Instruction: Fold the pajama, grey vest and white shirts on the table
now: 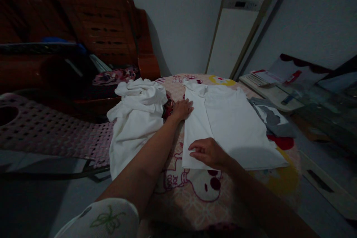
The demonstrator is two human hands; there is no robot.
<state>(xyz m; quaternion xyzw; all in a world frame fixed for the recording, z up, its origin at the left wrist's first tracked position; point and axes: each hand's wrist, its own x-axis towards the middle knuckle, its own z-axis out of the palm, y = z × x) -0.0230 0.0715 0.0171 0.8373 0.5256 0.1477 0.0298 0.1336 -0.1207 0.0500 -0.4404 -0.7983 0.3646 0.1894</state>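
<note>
A white T-shirt [237, 122] lies spread on the round table, its left side folded inward as a long panel with the sleeve near the top. My left hand [182, 110] rests with fingers stretched out at that folded left edge. Over the lower part of the panel is my right hand [208, 152], its fingers loosely bent and a small gap between thumb and fingertips, with no cloth seen between them. To the left of my left hand sits a crumpled heap of white clothing [136, 115], with a dark red patterned cloth [169, 106] partly showing beside it.
A patterned tablecloth [195, 208] covers the table. Grey folded clothing [272, 117] lies at its right edge. Around it stand a woven pink chair [61, 126], a carved wooden bench [97, 18] and, on the right, a glass-topped table [315, 100] with papers.
</note>
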